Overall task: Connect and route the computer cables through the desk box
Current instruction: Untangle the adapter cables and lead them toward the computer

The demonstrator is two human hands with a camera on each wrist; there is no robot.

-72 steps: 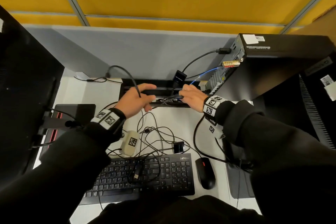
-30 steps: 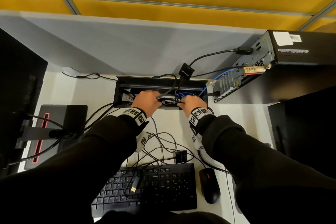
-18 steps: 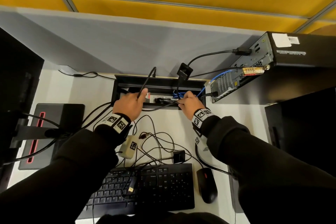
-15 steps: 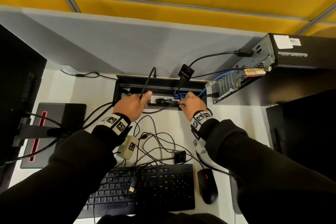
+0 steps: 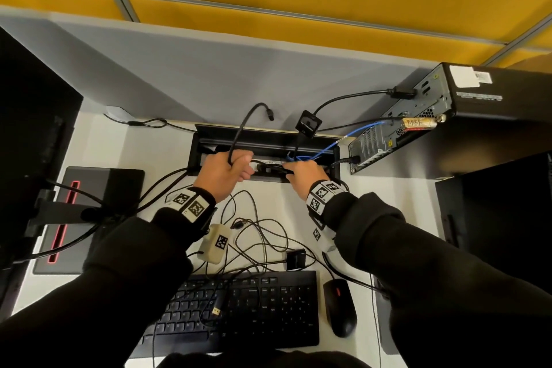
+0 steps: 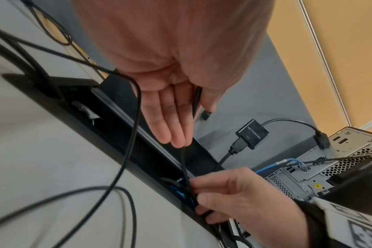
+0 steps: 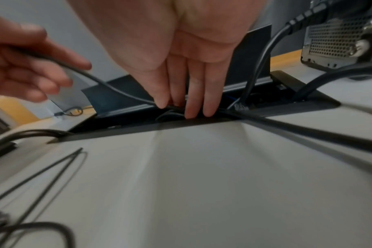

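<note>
left hand point(image 5: 227, 172) grips black cable point(image 5: 239, 131) above desk box point(image 5: 194, 155); right hand point(image 5: 306, 175) pinches same cable at box opening, beside blue cable point(image 5: 355, 133).

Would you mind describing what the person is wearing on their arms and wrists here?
Both arms are in loose black long sleeves. Each wrist carries a white band printed with square black-and-white coded markers: left wrist band, right wrist band. A small cream box with the same kind of marker shows just below the left wrist. The left hand and right hand are bare, without gloves.
</note>
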